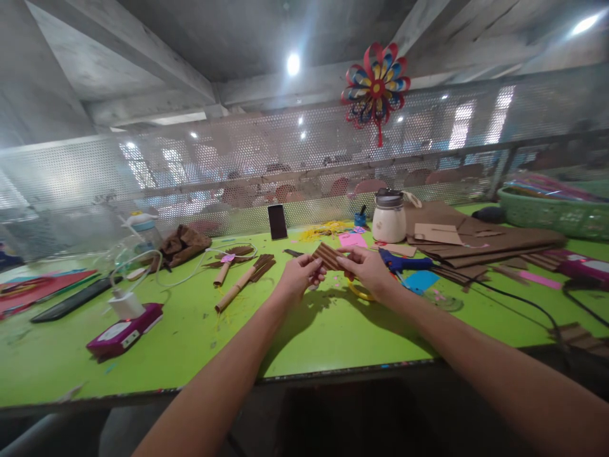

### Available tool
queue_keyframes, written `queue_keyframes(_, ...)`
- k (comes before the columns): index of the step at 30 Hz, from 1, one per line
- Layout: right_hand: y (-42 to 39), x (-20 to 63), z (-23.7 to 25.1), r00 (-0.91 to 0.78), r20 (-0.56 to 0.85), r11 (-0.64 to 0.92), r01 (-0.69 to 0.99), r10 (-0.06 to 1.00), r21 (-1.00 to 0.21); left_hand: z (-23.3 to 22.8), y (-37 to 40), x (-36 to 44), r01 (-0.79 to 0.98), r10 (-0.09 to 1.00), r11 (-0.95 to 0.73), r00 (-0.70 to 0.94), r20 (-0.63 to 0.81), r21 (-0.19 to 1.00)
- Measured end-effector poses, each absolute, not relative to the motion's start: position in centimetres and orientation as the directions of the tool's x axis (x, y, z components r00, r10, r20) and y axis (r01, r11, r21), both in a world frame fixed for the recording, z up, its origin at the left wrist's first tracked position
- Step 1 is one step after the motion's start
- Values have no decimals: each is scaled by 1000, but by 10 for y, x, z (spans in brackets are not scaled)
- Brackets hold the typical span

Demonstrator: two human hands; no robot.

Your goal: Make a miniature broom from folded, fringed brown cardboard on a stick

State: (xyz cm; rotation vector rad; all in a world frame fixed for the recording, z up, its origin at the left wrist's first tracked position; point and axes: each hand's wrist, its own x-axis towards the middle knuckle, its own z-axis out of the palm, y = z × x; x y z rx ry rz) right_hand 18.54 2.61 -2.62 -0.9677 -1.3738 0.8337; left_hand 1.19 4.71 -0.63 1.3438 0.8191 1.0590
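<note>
Concrete ceiling beams and a perforated metal screen stand behind a bright green table, with a red, blue and yellow flower ornament hanging high at the far right of centre. Over the middle of the table, a small corrugated brown piece is held up between two bare hands. The left hand grips its left end between thumb and fingers; the right hand pinches its right end, fingers bent. Shadows of the hands fall on the tabletop below.

Just beneath the right hand lies a yellow ring-shaped object, partly hidden. To the right of that hand are a blue glue gun and a sheet of blue paper. On the far side, a dark-screened phone stands upright near some yellow shreds, a pink paper and a pale jar with a grey lid. Large brown sheets spread across the right, beside a green basket.

Left of the left hand lie two brown rolled pieces with frayed far ends. Nearer the left edge, a white plug sits in a purple power strip.
</note>
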Motion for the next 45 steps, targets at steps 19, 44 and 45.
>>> queue_keyframes(19, 29, 187, -26, 82, 405, 400, 77, 911, -913, -7, 50, 11, -74, 942, -63, 324, 84, 995)
queue_keyframes(44, 25, 190, -21, 1, 449, 431, 280, 894, -858, 2, 40, 13, -120, 924, -25, 376, 69, 992)
queue_keyframes(45, 23, 190, -19, -1, 448, 427, 301, 894, -853, 2, 40, 13, -116, 923, -27, 379, 69, 993)
